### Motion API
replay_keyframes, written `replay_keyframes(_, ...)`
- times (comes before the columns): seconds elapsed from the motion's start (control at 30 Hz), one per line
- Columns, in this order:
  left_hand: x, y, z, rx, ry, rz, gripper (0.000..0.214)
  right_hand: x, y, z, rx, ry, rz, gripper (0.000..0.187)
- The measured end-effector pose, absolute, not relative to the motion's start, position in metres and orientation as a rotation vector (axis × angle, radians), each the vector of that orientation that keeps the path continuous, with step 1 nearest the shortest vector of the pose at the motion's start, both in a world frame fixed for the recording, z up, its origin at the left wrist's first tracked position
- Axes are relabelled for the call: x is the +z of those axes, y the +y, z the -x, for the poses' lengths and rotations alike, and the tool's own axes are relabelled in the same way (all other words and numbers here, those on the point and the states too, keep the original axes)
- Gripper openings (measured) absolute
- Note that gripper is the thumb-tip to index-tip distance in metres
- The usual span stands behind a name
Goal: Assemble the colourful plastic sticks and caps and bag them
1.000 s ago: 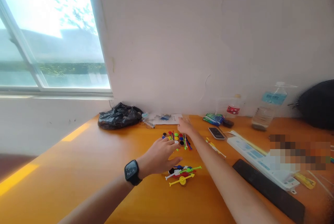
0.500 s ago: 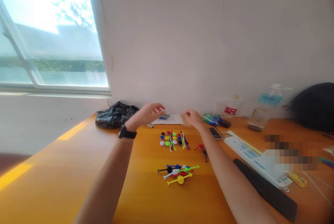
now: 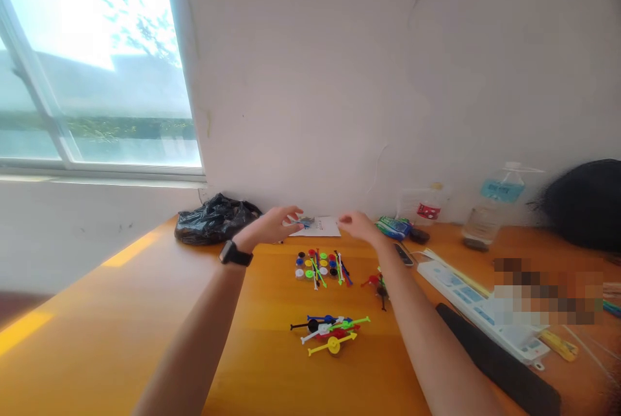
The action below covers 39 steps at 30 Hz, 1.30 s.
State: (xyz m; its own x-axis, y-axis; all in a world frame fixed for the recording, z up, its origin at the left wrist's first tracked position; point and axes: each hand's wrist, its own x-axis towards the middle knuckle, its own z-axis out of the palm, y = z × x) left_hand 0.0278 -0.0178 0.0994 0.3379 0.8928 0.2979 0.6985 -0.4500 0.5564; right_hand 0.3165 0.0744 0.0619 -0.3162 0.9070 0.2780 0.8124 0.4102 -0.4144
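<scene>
Head cam: L hand (image 3: pixel 274 227) half-open, fingers apart, at L end of paper (image 3: pixel 328 229) on worktop (image 3: pixel 262 351) nr wall (image 3: pixel 310 112); R hand (image 3: pixel 359 228) curled at R end; can't tell if either grip's holding anything.

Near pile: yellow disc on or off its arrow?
On: the yellow disc sits midway along the yellow arrow, whose ends show either side.
</scene>
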Motion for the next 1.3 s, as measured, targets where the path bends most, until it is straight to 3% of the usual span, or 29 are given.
replay_keyframes(0.2,0.112,-0.034,-0.045,1.188,1.197,-2.194,0.079,0.128,0.013,-0.32,0.803,-1.994,0.808,0.033)
replay_keyframes(0.37,0.124,-0.045,-0.057,0.989,0.865,-2.068,0.038,0.145,-0.019,-0.31,0.872,-2.007,0.69,0.036)
replay_keyframes(0.57,0.126,-0.047,-0.059,1.107,0.986,-2.024,0.044,0.138,-0.012,-0.301,0.669,-1.969,0.773,0.042)
replay_keyframes(0.63,0.124,-0.045,-0.06,1.173,1.048,-1.984,0.042,0.134,-0.012,-0.298,0.631,-1.926,0.864,0.063)
replay_keyframes(0.77,0.121,-0.037,-0.063,1.404,1.106,-1.825,0.038,0.124,-0.015,-0.288,0.874,-1.936,0.926,0.125)
replay_keyframes(0.83,0.12,-0.034,-0.065,1.511,1.096,-1.733,0.035,0.119,-0.017,-0.281,0.9,-1.942,0.913,0.138)
replay_keyframes(0.93,0.12,-0.033,-0.067,1.587,1.059,-1.637,0.034,0.115,-0.019,-0.268,0.857,-1.922,0.833,0.135)
replay_keyframes(1.13,0.122,-0.036,-0.069,1.704,0.938,-1.528,0.037,0.12,-0.023,-0.257,1.173,-1.75,0.599,0.116)
replay_keyframes(1.3,0.123,-0.033,-0.058,1.689,0.858,-1.359,0.033,0.123,-0.009,-0.268,1.055,-1.687,0.745,0.069)
